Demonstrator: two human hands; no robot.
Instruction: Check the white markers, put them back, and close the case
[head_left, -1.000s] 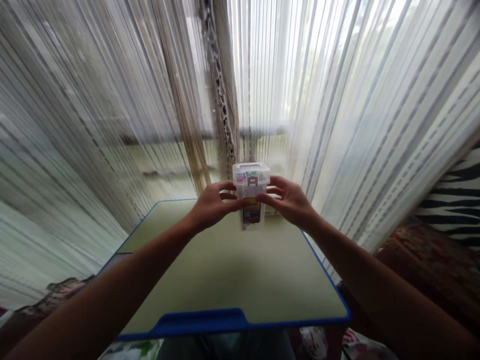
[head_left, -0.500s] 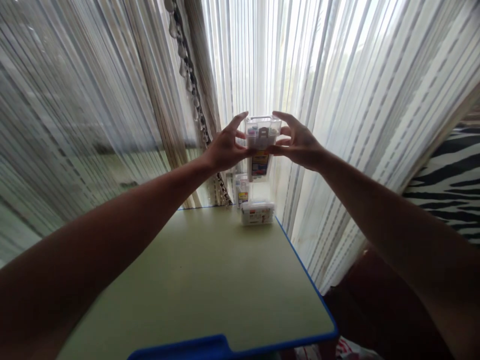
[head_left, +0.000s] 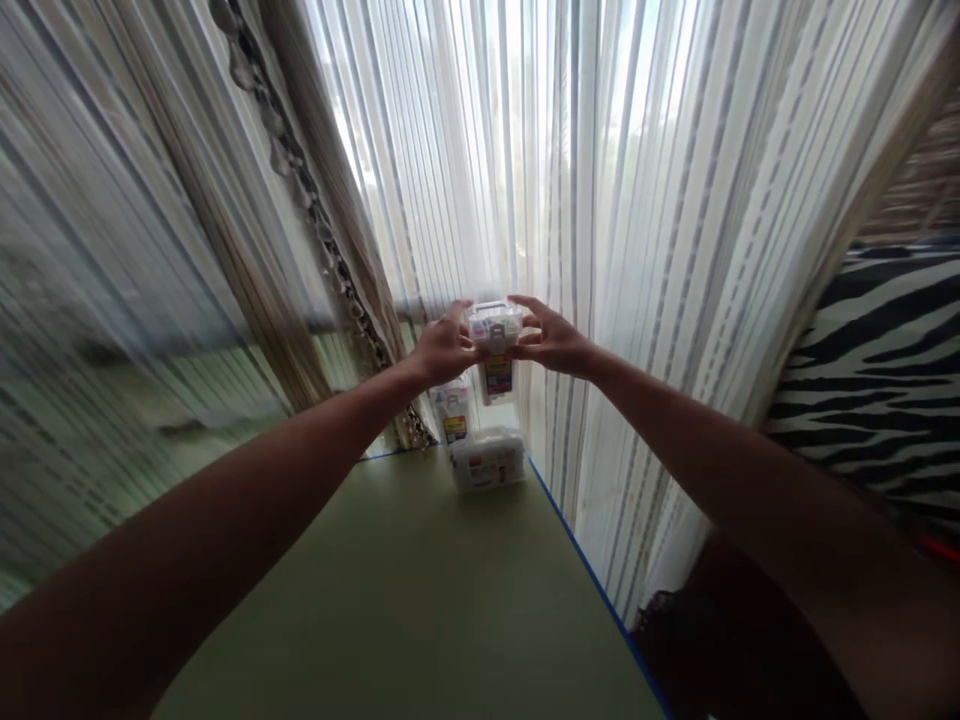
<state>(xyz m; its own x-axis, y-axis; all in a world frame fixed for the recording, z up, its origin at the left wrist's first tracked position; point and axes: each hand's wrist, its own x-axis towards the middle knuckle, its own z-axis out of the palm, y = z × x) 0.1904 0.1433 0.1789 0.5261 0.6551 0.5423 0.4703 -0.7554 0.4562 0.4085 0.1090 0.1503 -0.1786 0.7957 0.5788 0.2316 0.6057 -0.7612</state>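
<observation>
Between my two hands is a clear plastic box [head_left: 496, 325] with a latch, a top handle and a yellow-and-dark label low on its front. My left hand [head_left: 444, 345] grips its left side and my right hand [head_left: 551, 338] its right side, thumbs at the front. The box is upright near the table's far corner. Just below and to the left stands a similar clear box [head_left: 453, 408], also with a yellow label. In front of them, a wider clear container [head_left: 489, 462] lies on the table. Small coloured contents show in the held box, too blurred to name.
The greenish table top [head_left: 405, 600] has a blue edge [head_left: 585, 560] on its right. Sheer striped curtains [head_left: 637, 250] hang behind and right of the table, with a beaded trim [head_left: 315, 210] to the left. Zebra-patterned fabric [head_left: 870, 370] is at the far right.
My hands have lowered the clear box and carried it further away, toward the other containers at the far corner. The view has tilted up and turned slightly right.
</observation>
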